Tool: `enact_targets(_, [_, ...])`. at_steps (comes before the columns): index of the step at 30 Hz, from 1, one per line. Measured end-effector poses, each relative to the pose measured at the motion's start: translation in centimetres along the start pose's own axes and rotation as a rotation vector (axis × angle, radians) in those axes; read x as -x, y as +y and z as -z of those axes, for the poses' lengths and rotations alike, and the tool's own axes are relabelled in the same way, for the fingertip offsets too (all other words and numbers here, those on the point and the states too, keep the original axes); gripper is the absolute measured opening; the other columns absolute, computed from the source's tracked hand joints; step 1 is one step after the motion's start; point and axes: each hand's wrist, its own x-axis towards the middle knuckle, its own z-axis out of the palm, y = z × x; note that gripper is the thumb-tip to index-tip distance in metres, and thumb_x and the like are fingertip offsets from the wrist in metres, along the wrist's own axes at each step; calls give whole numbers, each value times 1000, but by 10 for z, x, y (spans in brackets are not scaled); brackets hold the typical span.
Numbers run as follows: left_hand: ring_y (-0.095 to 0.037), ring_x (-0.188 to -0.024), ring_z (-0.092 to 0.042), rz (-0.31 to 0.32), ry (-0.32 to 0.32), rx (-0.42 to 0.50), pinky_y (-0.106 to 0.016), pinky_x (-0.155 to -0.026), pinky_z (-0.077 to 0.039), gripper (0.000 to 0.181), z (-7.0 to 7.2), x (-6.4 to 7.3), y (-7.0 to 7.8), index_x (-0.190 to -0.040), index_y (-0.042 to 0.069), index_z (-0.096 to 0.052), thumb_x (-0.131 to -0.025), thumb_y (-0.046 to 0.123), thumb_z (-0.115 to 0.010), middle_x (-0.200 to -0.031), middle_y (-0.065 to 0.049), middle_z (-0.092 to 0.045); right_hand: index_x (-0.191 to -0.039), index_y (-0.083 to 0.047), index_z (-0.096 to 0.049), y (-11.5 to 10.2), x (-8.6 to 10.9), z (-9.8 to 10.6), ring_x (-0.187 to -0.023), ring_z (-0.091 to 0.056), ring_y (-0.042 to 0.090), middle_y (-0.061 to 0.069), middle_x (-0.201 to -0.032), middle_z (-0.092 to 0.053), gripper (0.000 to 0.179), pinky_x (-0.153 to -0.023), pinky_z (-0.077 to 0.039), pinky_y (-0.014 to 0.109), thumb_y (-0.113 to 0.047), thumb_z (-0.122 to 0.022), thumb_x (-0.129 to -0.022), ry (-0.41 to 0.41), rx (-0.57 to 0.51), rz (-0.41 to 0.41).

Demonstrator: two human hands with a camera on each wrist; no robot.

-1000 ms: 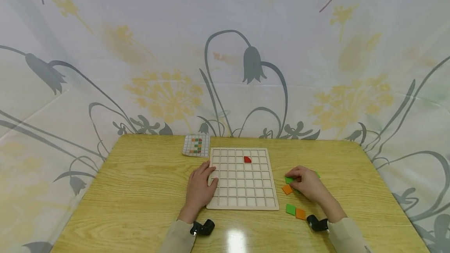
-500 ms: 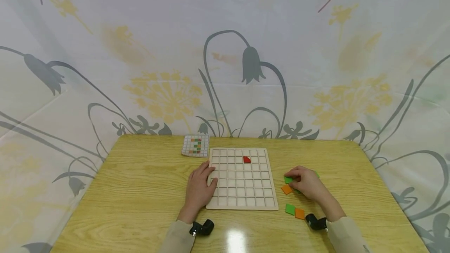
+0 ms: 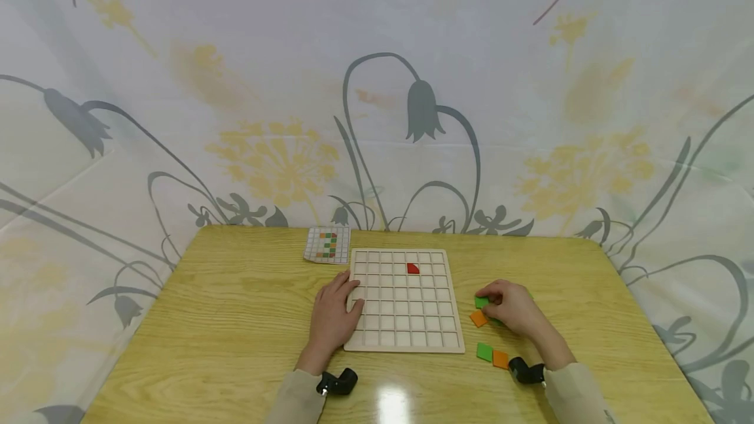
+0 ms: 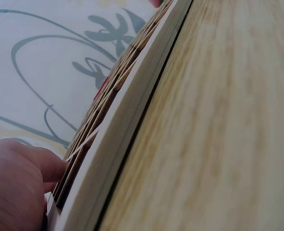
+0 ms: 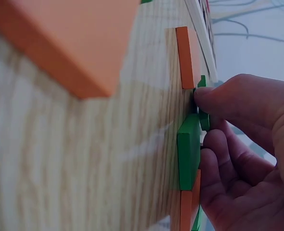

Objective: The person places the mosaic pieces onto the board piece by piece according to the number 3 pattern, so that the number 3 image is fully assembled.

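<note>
A pale wooden grid board (image 3: 400,339) lies on the table, with a red rounded-corner piece (image 3: 413,268) in one of its upper cells. My left hand (image 3: 333,311) rests along the board's left edge, its thumb over the frame. To the right of the board, my right hand (image 3: 511,306) pinches a green tile (image 3: 481,302) between thumb and fingers, low over the table. An orange tile (image 3: 478,318) lies just in front of that thumb. In the right wrist view another green tile (image 5: 187,154) sits beneath the curled fingers, which partly hide an orange one (image 5: 186,207).
Nearer the front right, a green square (image 3: 484,351) and an orange square (image 3: 500,359) lie side by side. A printed card (image 3: 327,245) with a coloured grid pattern is beyond the left hand. The patterned cloth (image 3: 377,110) hangs behind the table's back edge.
</note>
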Motion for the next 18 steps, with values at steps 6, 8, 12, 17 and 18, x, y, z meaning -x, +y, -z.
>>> enact_targets(6, [-36, -136, -44, -12, 0, -8, -56, -110, -32, 34, 0, 0, 1, -124, 4, -68, -93, 19, -67, -144, -17, -52, -107, -3, -74, -3, 2, 2, -84, -56, 18, 5, -99, -65, 23, -73, -51, 36, -2, -74, -84, 11, -34, -29])
enact_targets(8, [-36, -136, -44, -12, 0, -9, -56, -110, -32, 34, 0, 0, 1, -123, 4, -68, -93, 19, -67, -144, -17, -52, -108, -3, -74, -3, 2, 3, -84, -57, 18, 5, -100, -65, 23, -73, -51, 36, -2, -74, -84, 18, -39, -25])
enact_targets(12, [-35, -137, -43, -5, -1, -6, -57, -110, -31, 34, 1, 0, 1, -124, 5, -68, -93, 19, -67, -145, -16, -52, -109, -3, -74, -3, 0, 4, -83, -55, 17, 3, -99, -64, 24, -71, -50, 34, -3, -75, -85, 40, -41, -15])
enact_targets(17, [-35, -137, -43, 0, -3, -2, -57, -110, -31, 34, 1, 0, 2, -123, 5, -68, -93, 19, -67, -145, -16, -51, -109, -3, -74, -6, -3, 4, -78, -51, 17, 2, -94, -62, 24, -67, -47, 32, -3, -76, -84, 56, -48, -6])
enact_targets(18, [-35, -137, -43, 0, -3, -3, -57, -110, -31, 33, 1, 0, 2, -123, 5, -68, -93, 19, -67, -145, -16, -52, -109, -3, -74, -7, -4, 4, -78, -50, 18, 1, -93, -62, 24, -67, -46, 31, -3, -75, -84, 56, -50, 3])
